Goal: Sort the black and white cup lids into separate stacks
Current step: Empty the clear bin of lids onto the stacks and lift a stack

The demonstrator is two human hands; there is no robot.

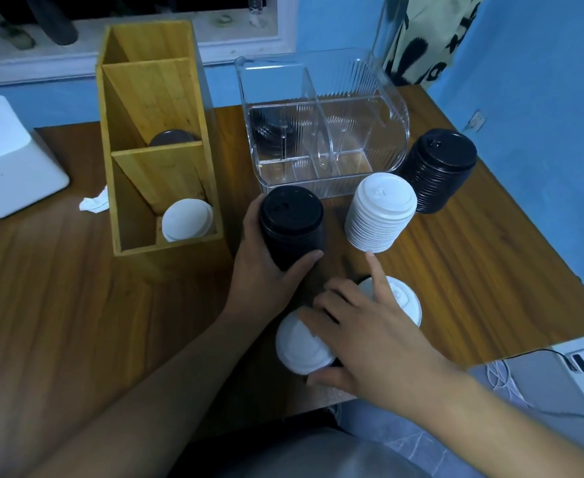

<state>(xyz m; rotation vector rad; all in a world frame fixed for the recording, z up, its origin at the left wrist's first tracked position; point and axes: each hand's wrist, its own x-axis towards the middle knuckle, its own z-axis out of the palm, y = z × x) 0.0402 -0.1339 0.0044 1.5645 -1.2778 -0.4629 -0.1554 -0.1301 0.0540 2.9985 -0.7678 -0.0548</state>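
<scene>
My left hand grips a tall stack of black lids standing on the wooden table. Beside it to the right stands a stack of white lids, and behind that a second stack of black lids. My right hand lies over loose lids near the front edge, its index finger stretched toward the white stack. It touches a white lid at its left, while another white lid shows under its fingers. A dark lid is partly hidden below the hand.
A wooden divided holder at the back left holds a white lid in front and a dark one behind. A clear plastic organizer stands behind the stacks. A white box and crumpled paper lie at the left.
</scene>
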